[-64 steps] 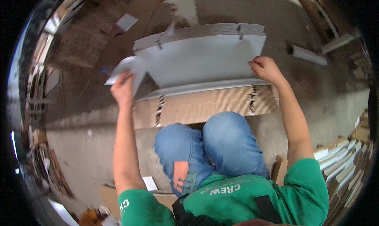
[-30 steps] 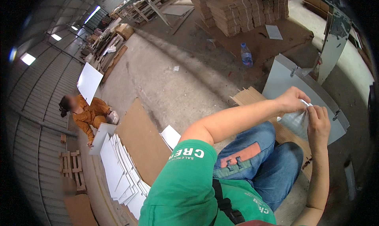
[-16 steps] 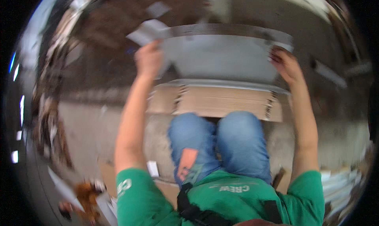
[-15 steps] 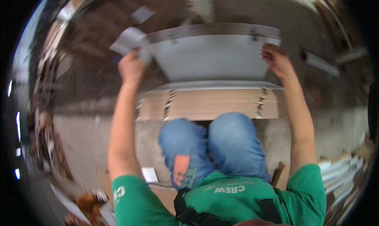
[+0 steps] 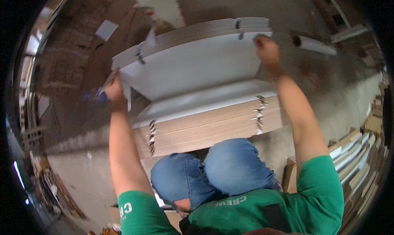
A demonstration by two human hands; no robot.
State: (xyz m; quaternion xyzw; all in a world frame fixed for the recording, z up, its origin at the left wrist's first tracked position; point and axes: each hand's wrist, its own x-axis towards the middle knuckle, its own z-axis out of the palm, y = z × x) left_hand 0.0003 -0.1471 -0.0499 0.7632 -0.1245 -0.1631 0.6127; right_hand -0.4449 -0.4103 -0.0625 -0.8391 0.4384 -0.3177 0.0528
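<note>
In front of my knees lies a thick stack of cardboard sheets [image 5: 209, 126], brown along the near edges and white on the upper faces. The white face [image 5: 197, 66] spreads out beyond a crease, with a second layered edge [image 5: 193, 36] at the far side. My left hand [image 5: 115, 90] is closed at the far left corner, pinching a thin white sheet [image 5: 128, 96] that hangs beside the fingers. At the far right corner my right hand [image 5: 267, 51] has its fingers curled in against the cardboard's edge. Blur hides what is between them.
A white roll [image 5: 315, 45] lies on the floor to the right. A small white paper [image 5: 106, 30] is at the far left. Several long white and brown boards [image 5: 355, 157] are piled at the near right. Blue wrapping [image 5: 96, 95] lies beside my left hand.
The view has turned, so the stack now slants up to the right. My left hand has come down and inward to the stack's left corner. My right hand stays by the right corner.
</note>
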